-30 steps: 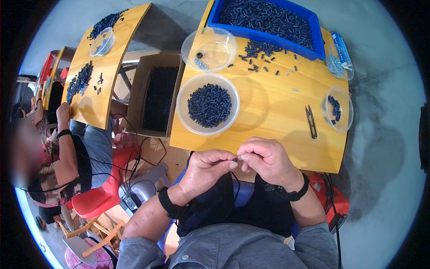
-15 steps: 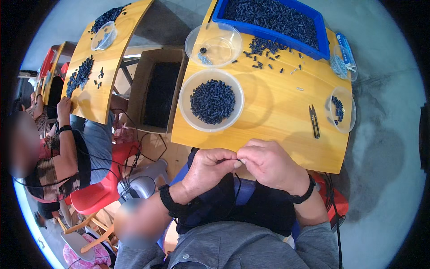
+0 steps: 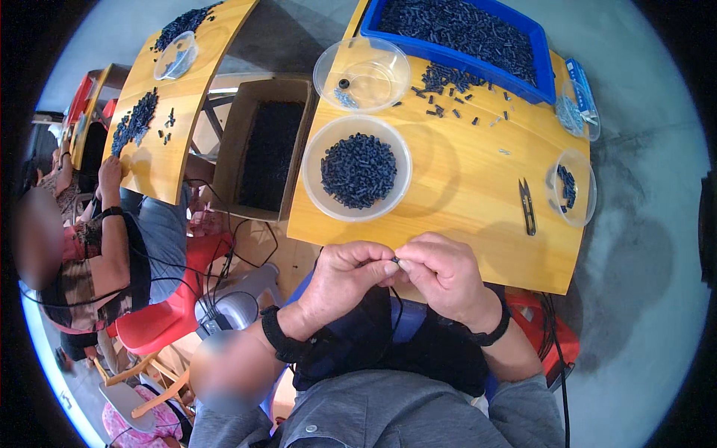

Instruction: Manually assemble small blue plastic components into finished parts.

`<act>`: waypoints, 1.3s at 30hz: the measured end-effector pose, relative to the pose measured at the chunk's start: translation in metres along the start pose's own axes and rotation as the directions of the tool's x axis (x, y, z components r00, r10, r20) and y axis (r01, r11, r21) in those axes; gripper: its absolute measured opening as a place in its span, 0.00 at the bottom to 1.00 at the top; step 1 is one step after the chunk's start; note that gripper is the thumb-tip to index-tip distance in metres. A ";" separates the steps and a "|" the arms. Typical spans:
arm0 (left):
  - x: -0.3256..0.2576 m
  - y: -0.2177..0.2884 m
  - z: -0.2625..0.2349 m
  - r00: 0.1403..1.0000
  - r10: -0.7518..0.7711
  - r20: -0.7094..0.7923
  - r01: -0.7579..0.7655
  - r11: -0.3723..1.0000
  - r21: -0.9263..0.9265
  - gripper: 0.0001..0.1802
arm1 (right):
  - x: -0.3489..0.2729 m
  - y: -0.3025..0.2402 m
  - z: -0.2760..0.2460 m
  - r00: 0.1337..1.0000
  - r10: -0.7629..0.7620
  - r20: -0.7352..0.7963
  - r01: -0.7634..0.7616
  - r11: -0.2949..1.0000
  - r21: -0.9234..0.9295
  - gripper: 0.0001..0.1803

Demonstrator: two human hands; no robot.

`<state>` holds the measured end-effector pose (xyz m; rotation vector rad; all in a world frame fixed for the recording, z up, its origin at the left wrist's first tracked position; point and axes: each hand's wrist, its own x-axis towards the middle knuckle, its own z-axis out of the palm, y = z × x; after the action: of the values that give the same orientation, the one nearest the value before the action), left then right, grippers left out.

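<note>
My left hand (image 3: 345, 275) and my right hand (image 3: 449, 278) meet fingertip to fingertip in front of the table's near edge. Pinched between them is a small black part (image 3: 395, 260), mostly covered by the fingers. Just beyond my left hand stands a round white tub (image 3: 309, 170) filled with small black tubular pieces (image 3: 358, 170). A pair of black thread snips (image 3: 528, 207) lies on the table beyond my right hand.
A blue tray (image 3: 551, 78) of black pieces stands at the back, with loose ones (image 3: 449, 78) before it. Clear bowls (image 3: 399, 56) flank the table. To the left are a cardboard box (image 3: 297, 179) and a person (image 3: 104, 250) at another table (image 3: 168, 142).
Both hands have shifted slightly, the right one a little more upright, and the dark part shows more between the fingertips. The table view has moved slightly right.
</note>
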<state>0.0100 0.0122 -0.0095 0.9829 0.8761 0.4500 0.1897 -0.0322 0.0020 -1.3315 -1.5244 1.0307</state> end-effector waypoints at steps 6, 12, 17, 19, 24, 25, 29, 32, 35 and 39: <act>0.000 -0.003 0.000 1.000 -0.003 0.006 0.003 0.999 -0.043 0.04 | -0.005 0.005 0.008 0.991 -0.123 -0.057 0.121 0.992 -0.047 0.08; 0.003 0.003 0.002 0.998 -0.060 -0.015 0.059 0.997 -0.059 0.04 | -0.004 0.001 0.010 0.985 -0.146 -0.092 0.145 0.989 -0.015 0.10; -0.001 0.002 0.001 0.996 -0.088 -0.031 0.079 0.972 -0.222 0.05 | 0.001 0.004 0.004 0.982 -0.170 -0.087 0.167 0.985 -0.033 0.07; -0.002 0.003 -0.001 0.997 -0.073 0.005 0.072 0.976 -0.207 0.05 | 0.001 0.004 0.002 0.988 -0.151 -0.024 0.151 0.988 0.012 0.04; -0.002 -0.001 0.000 0.994 -0.101 0.039 0.106 0.983 -0.151 0.03 | -0.002 0.003 -0.002 0.989 -0.143 0.039 0.141 0.989 0.048 0.07; -0.003 0.000 0.000 0.994 -0.099 0.042 0.104 0.983 -0.150 0.03 | -0.001 0.002 -0.003 0.988 -0.139 0.074 0.135 0.989 0.054 0.07; -0.002 0.000 0.002 0.991 -0.118 0.059 0.123 0.989 -0.082 0.04 | -0.002 0.002 -0.008 0.985 -0.106 0.133 0.105 0.994 0.018 0.07; -0.002 -0.002 0.002 0.990 -0.123 0.071 0.127 0.990 -0.056 0.04 | 0.004 0.003 -0.018 0.976 -0.108 0.190 0.109 0.994 0.004 0.05; 0.000 -0.001 0.005 0.993 -0.108 0.056 0.112 0.990 -0.083 0.04 | 0.020 0.013 -0.042 0.992 -0.107 0.073 0.122 0.960 -0.253 0.02; -0.002 -0.010 0.002 0.997 -0.070 0.029 0.073 0.990 -0.121 0.04 | 0.066 0.055 -0.079 0.914 -0.178 -0.365 -0.120 0.741 -0.661 0.05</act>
<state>0.0100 0.0048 -0.0171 0.8407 0.8486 0.4246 0.2756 0.0425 -0.0210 -1.8633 -1.6338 0.1015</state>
